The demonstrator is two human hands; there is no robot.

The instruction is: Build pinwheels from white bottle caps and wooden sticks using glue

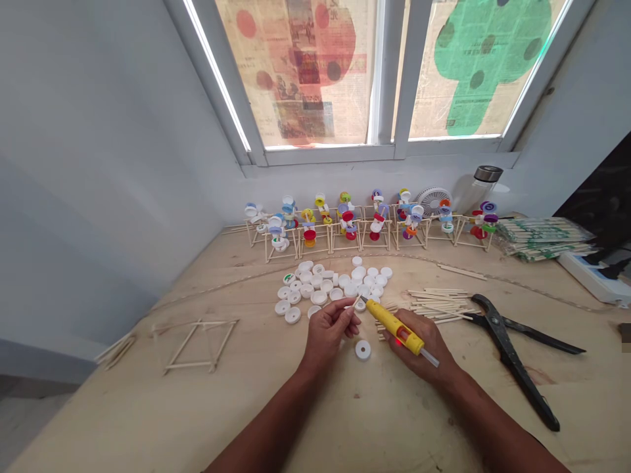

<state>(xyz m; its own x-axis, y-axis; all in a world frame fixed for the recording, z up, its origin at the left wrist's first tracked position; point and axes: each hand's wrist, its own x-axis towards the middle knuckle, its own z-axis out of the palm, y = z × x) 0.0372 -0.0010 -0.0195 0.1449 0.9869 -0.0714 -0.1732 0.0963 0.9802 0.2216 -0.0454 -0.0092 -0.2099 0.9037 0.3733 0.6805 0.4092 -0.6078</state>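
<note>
My left hand (329, 332) pinches a short wooden stick piece (355, 302) between thumb and fingers. My right hand (419, 351) grips a yellow glue gun (394, 325), whose nozzle touches the tip of that stick. A single white bottle cap (363, 349) lies on the table between my hands. Just beyond them sits a pile of several white caps (328, 286).
Loose wooden sticks (438, 303) and black pliers (513, 345) lie to the right. A square stick frame (197, 345) lies at left. A row of several stick-and-cap models (365, 226) stands along the wall, with a small fan (431, 200), a jar (480, 187) and packed chopsticks (539, 238).
</note>
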